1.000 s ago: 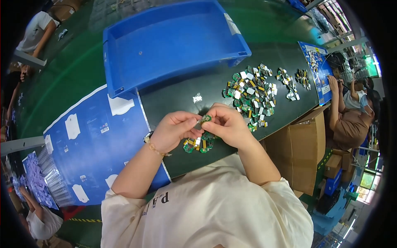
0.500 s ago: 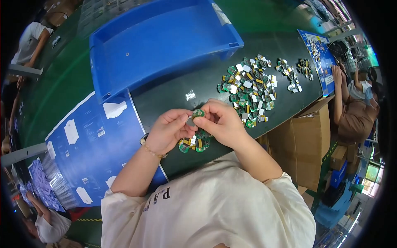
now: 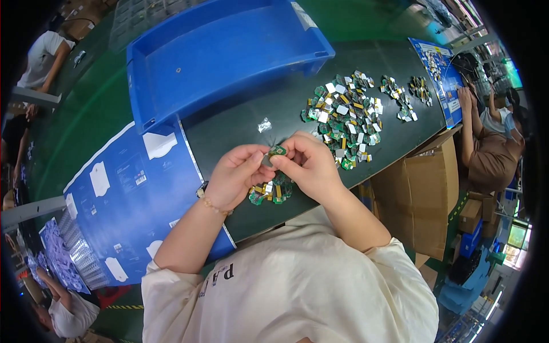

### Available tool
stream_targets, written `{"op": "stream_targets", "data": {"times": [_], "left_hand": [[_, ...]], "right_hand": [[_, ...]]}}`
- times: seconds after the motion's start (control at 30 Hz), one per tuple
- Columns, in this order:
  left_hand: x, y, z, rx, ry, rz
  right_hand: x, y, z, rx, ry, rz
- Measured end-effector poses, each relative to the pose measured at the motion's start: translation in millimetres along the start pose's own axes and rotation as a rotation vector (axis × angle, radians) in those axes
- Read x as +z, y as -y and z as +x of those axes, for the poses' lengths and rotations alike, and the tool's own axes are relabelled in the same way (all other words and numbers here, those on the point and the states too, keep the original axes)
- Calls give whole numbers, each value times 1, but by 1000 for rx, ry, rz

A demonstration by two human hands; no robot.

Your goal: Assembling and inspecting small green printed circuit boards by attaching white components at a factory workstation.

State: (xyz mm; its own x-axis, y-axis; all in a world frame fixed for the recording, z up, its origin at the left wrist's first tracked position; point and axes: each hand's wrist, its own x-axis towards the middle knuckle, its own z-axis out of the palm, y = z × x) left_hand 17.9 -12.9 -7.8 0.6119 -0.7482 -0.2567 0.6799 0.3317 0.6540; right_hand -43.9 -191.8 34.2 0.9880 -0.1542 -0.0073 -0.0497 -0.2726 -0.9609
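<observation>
Between my two hands, just above the dark green table, is a small green circuit board (image 3: pixel 277 151). My right hand (image 3: pixel 307 166) pinches it between thumb and fingertips. My left hand (image 3: pixel 235 174) is closed, thumb against forefinger, at the board's left edge; whether it grips the board or some small piece on it is too small to tell. Beneath my hands lies a small heap of like boards (image 3: pixel 273 191), partly covered by them. A larger pile of green boards with white and gold parts (image 3: pixel 346 117) spreads to the right of my right hand.
A big blue tray (image 3: pixel 229 94) stands beyond my hands. Crumpled silvery scraps (image 3: pixel 264 125) lie before it. A blue printed sheet (image 3: pixel 134 194) covers the left side. Two smaller board groups (image 3: pixel 400 97) lie far right. An open cardboard box (image 3: pixel 420 200) adjoins the table edge. Other people work around.
Both hands stay together at nearly the same spot; the board has turned slightly between the fingers. The view has shifted a little.
</observation>
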Motion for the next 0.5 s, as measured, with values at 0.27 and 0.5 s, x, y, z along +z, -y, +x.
{"op": "stream_targets", "data": {"times": [0.27, 0.5], "left_hand": [[3, 3, 1, 15, -1, 23], [15, 12, -4, 249, -126, 434]], "right_hand": [[1, -2, -1, -57, -38, -92], [-4, -5, -2, -47, -58, -130]]}}
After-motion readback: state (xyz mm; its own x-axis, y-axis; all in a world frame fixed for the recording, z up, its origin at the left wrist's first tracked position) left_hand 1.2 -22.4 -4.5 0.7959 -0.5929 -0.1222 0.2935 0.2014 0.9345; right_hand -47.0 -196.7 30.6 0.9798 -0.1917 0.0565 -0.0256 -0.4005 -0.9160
